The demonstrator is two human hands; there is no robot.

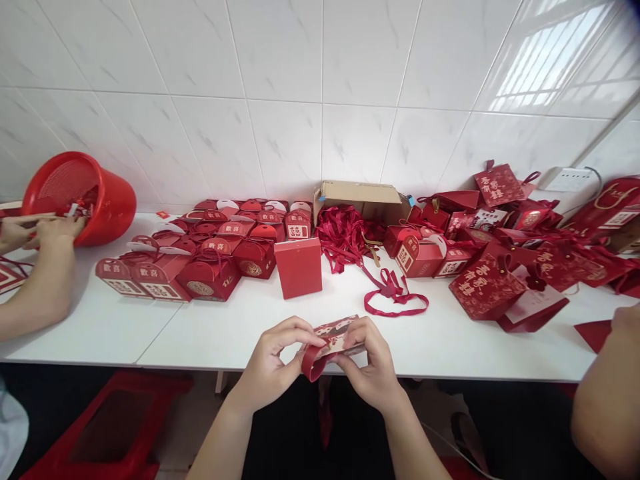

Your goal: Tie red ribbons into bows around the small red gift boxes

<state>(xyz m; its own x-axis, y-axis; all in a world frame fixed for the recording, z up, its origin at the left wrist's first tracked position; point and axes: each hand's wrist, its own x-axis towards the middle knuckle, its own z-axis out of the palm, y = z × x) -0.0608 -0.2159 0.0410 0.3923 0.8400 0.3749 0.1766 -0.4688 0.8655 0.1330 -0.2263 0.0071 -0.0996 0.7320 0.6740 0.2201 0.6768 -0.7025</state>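
Note:
My left hand (277, 363) pinches the left side of a small patterned red-and-cream packet (336, 337), just past the table's front edge. A red ribbon loop (314, 365) hangs at its left end, by my left fingertips. On the right side, my right hand (369, 363) grips the same packet between thumb and fingers. Beyond my hands a plain red box (299, 268) stands upright on the white table (240, 333). To its right lies a loose red ribbon (395, 303), near a tangled heap of ribbons (343, 230).
Rows of red gift boxes (205, 250) stand at the left, with a red basket (103, 200) and another person's hands beyond. Behind the ribbons is an open cardboard box (360, 192). Red bags (487, 280) crowd the right, where another person's arm (607, 400) shows.

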